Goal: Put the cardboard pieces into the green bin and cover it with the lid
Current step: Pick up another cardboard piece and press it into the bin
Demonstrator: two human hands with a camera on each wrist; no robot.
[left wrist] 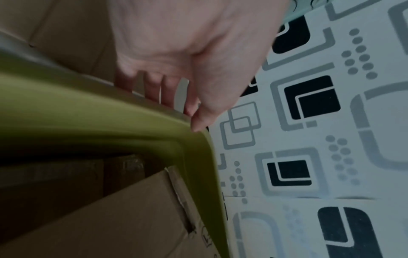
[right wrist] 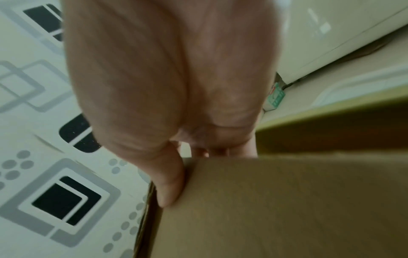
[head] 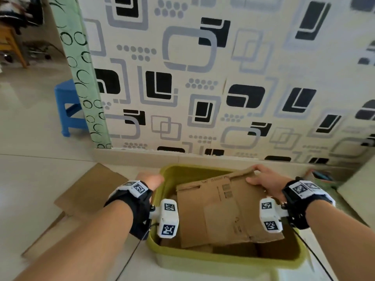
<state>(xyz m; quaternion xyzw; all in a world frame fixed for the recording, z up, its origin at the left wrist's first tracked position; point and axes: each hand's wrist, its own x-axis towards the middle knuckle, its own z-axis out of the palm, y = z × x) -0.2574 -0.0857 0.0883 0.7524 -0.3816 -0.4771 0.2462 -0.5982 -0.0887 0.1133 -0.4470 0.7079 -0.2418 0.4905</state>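
Item 1: green bin, olive-green plastic, rectangular, standing on pale floor tiles close to a wall papered in black, grey and white squares and dots. No lid sits on it.

Item 2: cardboard piece, brown, flattened, lying tilted across the bin's open top with its far corner raised above the far rim. Printing shows on its upper face: a line of small characters near the top edge, 2 dark square marks below it, and further marks along a fold. All are too blurred to read. More brown cardboard lies lower inside the bin, under this piece.

Item 3: cardboard sheets, brown, flat on the floor just left of the bin, outside it.

Item 4: left hand, at the bin's far-left rim. In the left wrist view the thumb lies on top of the rim and the fingers curl down its outer side, gripping it.

Item 5: right hand, at the raised far-right corner of the top cardboard piece. Thumb presses the upper face and the fingers curl over the edge, pinching the sheet.

Item 6: blue plastic stool, well apart to the left, partly behind a green-patterned wall edge.
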